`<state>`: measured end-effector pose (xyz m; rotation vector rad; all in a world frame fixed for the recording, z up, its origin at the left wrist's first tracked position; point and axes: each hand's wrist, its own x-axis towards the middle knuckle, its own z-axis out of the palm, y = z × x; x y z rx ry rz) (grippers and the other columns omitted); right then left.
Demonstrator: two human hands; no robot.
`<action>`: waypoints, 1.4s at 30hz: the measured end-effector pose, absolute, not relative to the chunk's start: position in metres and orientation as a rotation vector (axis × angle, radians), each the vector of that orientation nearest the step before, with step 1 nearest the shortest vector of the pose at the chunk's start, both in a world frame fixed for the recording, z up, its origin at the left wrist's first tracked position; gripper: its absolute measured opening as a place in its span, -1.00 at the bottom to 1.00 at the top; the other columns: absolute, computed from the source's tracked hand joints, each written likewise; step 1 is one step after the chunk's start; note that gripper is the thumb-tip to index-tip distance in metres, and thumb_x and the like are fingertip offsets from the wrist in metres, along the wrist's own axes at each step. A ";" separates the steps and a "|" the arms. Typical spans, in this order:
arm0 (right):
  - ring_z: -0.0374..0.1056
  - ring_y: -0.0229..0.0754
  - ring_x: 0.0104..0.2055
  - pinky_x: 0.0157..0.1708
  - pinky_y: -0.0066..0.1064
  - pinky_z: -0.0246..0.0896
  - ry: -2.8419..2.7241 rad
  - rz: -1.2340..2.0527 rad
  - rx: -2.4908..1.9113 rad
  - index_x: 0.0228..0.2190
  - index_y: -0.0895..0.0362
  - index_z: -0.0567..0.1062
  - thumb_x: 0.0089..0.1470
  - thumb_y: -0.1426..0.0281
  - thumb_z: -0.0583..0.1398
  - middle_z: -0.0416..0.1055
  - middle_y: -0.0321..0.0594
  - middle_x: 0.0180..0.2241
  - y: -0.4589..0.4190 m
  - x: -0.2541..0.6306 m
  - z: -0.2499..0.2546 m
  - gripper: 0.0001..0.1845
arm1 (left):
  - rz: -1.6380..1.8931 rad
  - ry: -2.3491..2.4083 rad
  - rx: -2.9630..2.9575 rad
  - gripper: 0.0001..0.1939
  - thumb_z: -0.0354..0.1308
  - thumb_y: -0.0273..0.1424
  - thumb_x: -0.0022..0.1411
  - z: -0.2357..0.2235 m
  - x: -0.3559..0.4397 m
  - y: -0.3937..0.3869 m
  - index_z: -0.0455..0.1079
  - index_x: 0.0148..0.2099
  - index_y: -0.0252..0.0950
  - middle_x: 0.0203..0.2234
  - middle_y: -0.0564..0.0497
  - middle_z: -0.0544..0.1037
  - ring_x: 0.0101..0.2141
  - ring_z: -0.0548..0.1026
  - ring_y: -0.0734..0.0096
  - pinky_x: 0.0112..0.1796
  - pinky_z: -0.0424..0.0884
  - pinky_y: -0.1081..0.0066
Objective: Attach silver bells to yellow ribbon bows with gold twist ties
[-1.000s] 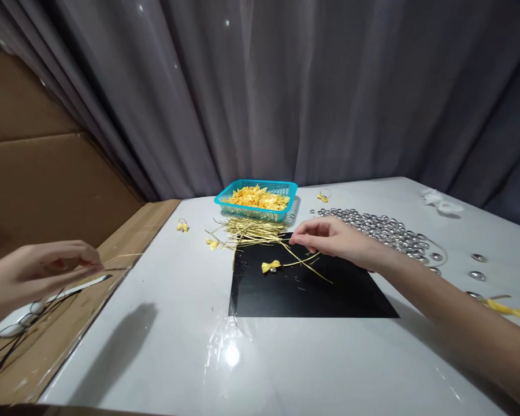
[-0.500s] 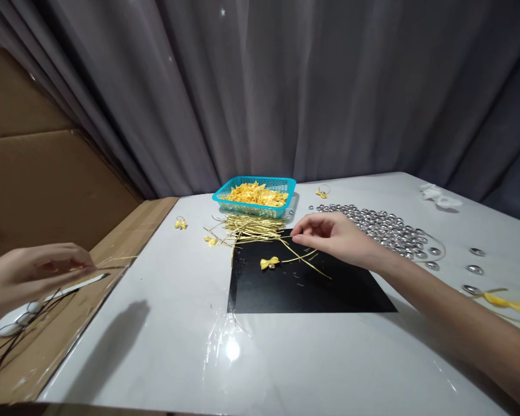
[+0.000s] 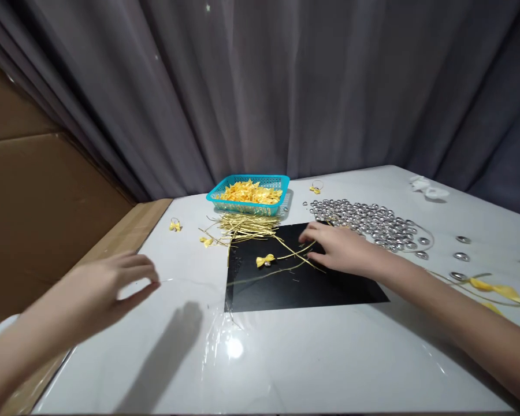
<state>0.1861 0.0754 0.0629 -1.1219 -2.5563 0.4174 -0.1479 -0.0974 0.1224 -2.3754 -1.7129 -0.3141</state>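
Observation:
My left hand [image 3: 112, 289], at the left over the table, pinches thumb and forefinger on a thin gold wire [image 3: 264, 277]. The wire runs faintly rightward from the fingertips, across the black mat [image 3: 260, 297], toward my right hand [image 3: 340, 249]. The right hand hovers above the mat's right part, thumb and fingers apart; whether it touches a wire there I cannot tell. Left of it lies a yellow ribbon bow [image 3: 265, 261] with a silver bead and a wire tail. A bundle of gold wires [image 3: 249, 225] rests along the mat's back left edge.
A blue basket [image 3: 248, 203] of yellow bows stands at the back. Many loose silver beads [image 3: 368, 219] spread behind my right hand. Finished-looking bows on wire loops lie left [image 3: 175, 225] and back [image 3: 315, 189]. A yellow bow [image 3: 496, 289] lies far right; cardboard [image 3: 149, 216] borders the left.
My left hand has come rightward from the cardboard over the table, bringing the wire. My right hand has shifted slightly right and lower, and its pinched fingers have spread. The view has turned a little.

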 end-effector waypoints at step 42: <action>0.19 -0.26 -0.57 -0.54 -0.48 -0.07 -1.941 0.881 -1.107 -0.36 0.09 0.18 0.21 0.34 -0.08 0.28 -0.32 -0.57 0.026 0.140 0.023 -0.88 | -2.085 -2.353 -2.557 -0.83 0.16 -0.29 0.09 0.020 0.017 -0.020 0.43 -0.42 -0.30 -0.50 -0.01 0.54 -0.43 0.45 0.39 -0.35 0.37 0.41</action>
